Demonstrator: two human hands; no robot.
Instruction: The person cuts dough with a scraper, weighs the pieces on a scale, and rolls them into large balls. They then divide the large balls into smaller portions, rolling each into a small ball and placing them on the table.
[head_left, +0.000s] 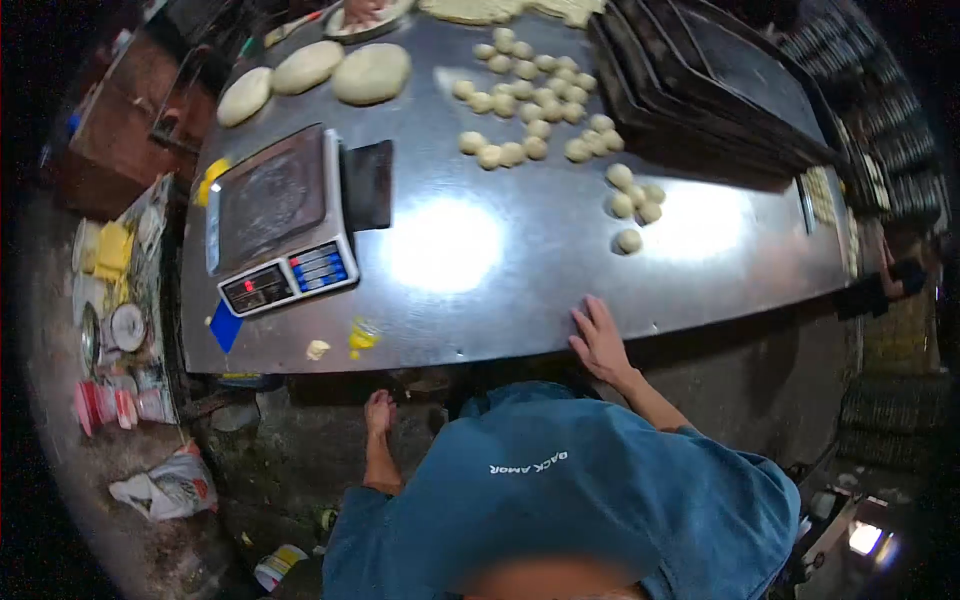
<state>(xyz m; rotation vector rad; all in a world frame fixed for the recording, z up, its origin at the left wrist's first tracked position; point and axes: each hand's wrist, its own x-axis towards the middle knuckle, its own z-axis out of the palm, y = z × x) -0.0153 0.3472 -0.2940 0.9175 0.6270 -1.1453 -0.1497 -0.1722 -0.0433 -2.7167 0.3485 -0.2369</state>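
My right hand (600, 345) rests on the near edge of the metal table (540, 270), fingers stretched out and apart, with nothing in it. Beyond it sits a single dough ball (629, 241), nearest to that hand. My left hand (380, 411) hangs just off the front edge, fingers loosely bent and apart, and I see nothing in it. On the table ahead of the left hand lie a yellow scrap (362, 338) and a small pale dough scrap (318, 350). A digital scale (275, 215) with a lit red display stands at the left, a dark flat plate beside it.
Several dough balls (525, 90) lie in groups across the far middle. Large dough lumps (371, 74) sit at the back left, near another person's hand (362, 10). Stacked dark trays (740, 70) fill the back right. A plastic bag (175, 485) lies on the floor at left.
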